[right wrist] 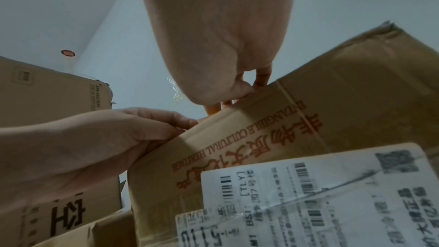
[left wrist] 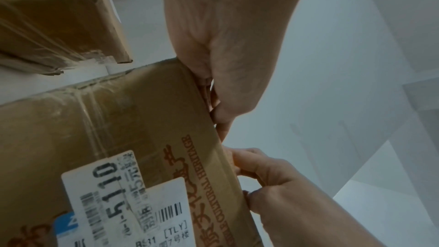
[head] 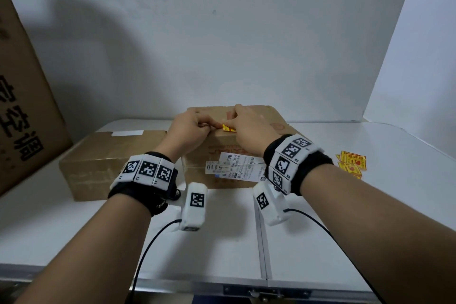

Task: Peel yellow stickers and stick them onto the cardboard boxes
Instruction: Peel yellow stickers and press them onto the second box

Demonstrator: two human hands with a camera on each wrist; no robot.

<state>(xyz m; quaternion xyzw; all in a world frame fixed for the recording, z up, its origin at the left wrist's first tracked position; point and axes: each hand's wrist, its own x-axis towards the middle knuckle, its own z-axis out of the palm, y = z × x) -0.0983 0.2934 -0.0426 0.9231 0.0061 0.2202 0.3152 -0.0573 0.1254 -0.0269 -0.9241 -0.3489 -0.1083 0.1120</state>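
Yellow shows between the two hands on top of the middle cardboard box: a single yellow sticker lies near the box's front top edge, most of it hidden under fingers. The right hand comes in from about 4 o'clock of the sticker, and its fingertips press down on the sticker's right part with fingers bent. The left hand comes in from about 8 o'clock, fingers curled, its tips meeting the sticker's left end; whether it pinches a backing strip or only pushes on the corner cannot be told (the wrist views show the box's front face and the undersides of both hands, not the sticker itself). The sticker's long axis seems to run 9-to-3 along the box edge, so smoothing it flat would likely mean a sweep along that line, and the right hand, already on it, is the nearer one for that.

Spare stickers lie on the white table at about 3 o'clock of the box, near the right wrist. A lower box sits just beside the middle one at 9 o'clock, with no yellow visible on it.
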